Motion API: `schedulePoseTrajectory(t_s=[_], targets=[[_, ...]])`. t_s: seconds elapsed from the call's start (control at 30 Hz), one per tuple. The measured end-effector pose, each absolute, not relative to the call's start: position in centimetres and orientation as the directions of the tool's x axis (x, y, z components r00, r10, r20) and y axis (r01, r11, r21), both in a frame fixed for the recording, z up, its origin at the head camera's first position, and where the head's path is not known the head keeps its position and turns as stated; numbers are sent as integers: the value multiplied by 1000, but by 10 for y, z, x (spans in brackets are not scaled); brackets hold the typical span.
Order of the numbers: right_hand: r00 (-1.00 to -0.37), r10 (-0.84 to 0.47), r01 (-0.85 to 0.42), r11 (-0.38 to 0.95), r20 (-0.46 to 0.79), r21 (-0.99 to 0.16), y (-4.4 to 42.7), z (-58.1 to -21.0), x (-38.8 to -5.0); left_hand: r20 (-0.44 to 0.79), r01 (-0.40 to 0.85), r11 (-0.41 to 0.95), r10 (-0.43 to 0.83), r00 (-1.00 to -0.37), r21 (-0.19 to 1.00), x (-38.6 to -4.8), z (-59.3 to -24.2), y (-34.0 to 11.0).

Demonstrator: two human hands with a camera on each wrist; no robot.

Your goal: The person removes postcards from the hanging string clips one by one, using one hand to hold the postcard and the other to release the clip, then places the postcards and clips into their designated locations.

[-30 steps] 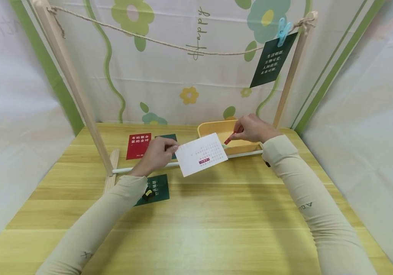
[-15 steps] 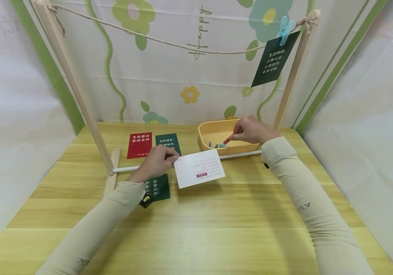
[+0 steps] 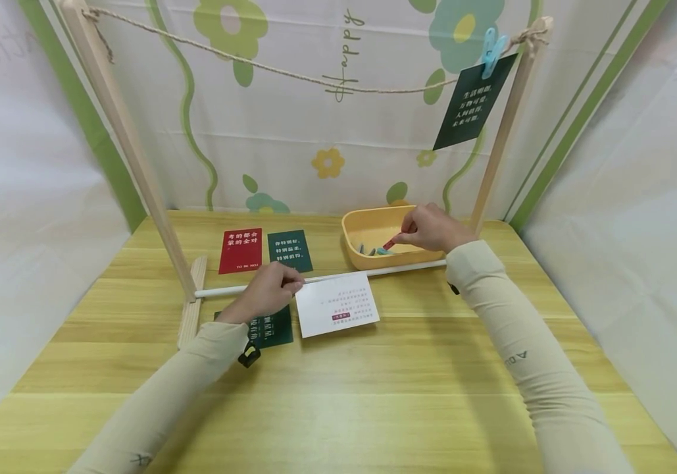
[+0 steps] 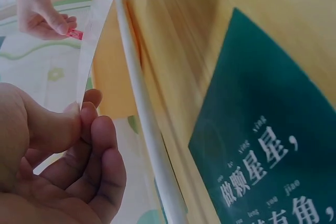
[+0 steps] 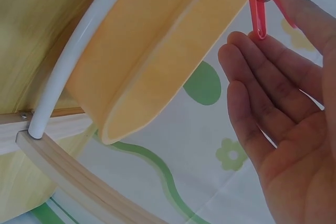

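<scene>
My left hand (image 3: 268, 289) pinches a white card (image 3: 338, 305) by its left edge, holding it tilted above the table with its printed side up. In the left wrist view the card (image 4: 97, 35) shows edge-on between thumb and fingertips. Over the yellow basket (image 3: 352, 253), my right hand (image 3: 429, 228) pinches a red clothespin (image 3: 389, 243). The right wrist view shows this clothespin (image 5: 258, 6) between thumb and index finger, its handles apart. Several blue and grey clothespins (image 3: 369, 250) lie in the basket.
A twine line (image 3: 314, 80) spans two wooden posts (image 3: 131, 148). At its right end a blue clothespin (image 3: 492, 52) holds a dark green card (image 3: 473, 105). A red card (image 3: 240, 251) and green cards (image 3: 289, 249) lie on the table. A white rod (image 3: 397, 269) joins the posts low down.
My left hand has lowered the white card toward the table and slightly left, uncovering the basket's front and a green card. My right hand keeps the red clothespin over the basket, nearly still.
</scene>
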State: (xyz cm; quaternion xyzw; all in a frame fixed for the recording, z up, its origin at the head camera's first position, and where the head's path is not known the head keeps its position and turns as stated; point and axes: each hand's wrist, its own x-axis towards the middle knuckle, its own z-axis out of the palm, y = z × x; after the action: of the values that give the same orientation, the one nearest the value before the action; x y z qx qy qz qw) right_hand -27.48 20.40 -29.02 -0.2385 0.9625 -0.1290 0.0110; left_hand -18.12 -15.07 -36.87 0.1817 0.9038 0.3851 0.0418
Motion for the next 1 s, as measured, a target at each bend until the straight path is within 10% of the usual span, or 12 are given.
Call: schedulePoseTrajectory(t_s=[1.0], targets=[[-878,-477,-472,845,44,-251,200,-303,-280,109,389,693,412,-905,608,-188,-388,-149]])
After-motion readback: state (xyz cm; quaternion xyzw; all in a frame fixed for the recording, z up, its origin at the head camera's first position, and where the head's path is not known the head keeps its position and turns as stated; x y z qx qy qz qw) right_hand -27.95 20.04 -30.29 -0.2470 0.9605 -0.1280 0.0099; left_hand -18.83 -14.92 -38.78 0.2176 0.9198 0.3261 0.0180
